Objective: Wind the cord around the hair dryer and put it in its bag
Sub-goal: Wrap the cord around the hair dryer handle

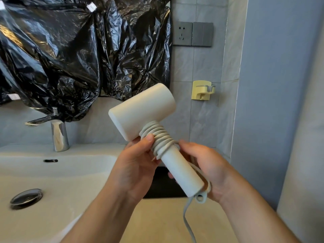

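A: Left grip (138,165)?
B: Curled round the handle of the dryer (142,111), thumb pressing on the coils of cord (161,137) wound just under the head.
A: Right grip (208,165)?
B: Wrapped round the bare lower handle from behind, fingertips peeking out underneath, loose cord running between palm and handle.
A: And the dryer itself?
B: Held in the air between both, above the bench (157,221), head up and to the left, handle end down to the right. Tail of the cord hanging from the base, off the bottom edge.
A: Anything to read?
B: Plain white shell on the dryer. White tags (91,6) on the black plastic (70,50) behind the sink (52,181), too blurred to read.
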A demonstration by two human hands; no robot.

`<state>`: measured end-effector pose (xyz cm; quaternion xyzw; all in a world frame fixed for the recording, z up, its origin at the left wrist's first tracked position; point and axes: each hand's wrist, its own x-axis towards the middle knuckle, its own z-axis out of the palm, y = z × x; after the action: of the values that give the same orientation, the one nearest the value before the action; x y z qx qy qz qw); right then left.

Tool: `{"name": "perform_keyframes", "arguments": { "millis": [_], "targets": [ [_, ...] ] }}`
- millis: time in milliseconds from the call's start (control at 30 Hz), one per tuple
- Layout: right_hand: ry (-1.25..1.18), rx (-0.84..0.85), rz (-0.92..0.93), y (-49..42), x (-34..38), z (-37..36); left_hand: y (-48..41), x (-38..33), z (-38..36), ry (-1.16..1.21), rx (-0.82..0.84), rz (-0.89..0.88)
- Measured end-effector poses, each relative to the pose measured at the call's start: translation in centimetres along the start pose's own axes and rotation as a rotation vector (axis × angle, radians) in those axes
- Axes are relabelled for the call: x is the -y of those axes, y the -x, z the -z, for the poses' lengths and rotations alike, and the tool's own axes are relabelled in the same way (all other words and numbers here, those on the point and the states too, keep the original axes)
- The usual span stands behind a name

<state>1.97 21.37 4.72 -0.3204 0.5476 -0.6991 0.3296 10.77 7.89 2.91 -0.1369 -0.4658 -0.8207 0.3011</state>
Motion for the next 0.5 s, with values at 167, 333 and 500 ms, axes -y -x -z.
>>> {"name": "perform_keyframes", "arguments": {
  "millis": [167, 333, 500],
  "targets": [
    [0.013, 0.172, -0.139, -0.1, -0.4, 0.3, -0.1, -0.1, 0.5, -0.073, 0.066, -0.017],
    [0.092, 0.017, -0.021, 0.0, -0.5, 0.2, -0.3, -0.1, 0.9, -0.116, 0.033, 0.038],
    [0.249, -0.147, 0.151, 0.3, 0.3, 1.2, -0.3, -3.2, 0.4, -0.135, -0.178, -0.096]
  ]
}}
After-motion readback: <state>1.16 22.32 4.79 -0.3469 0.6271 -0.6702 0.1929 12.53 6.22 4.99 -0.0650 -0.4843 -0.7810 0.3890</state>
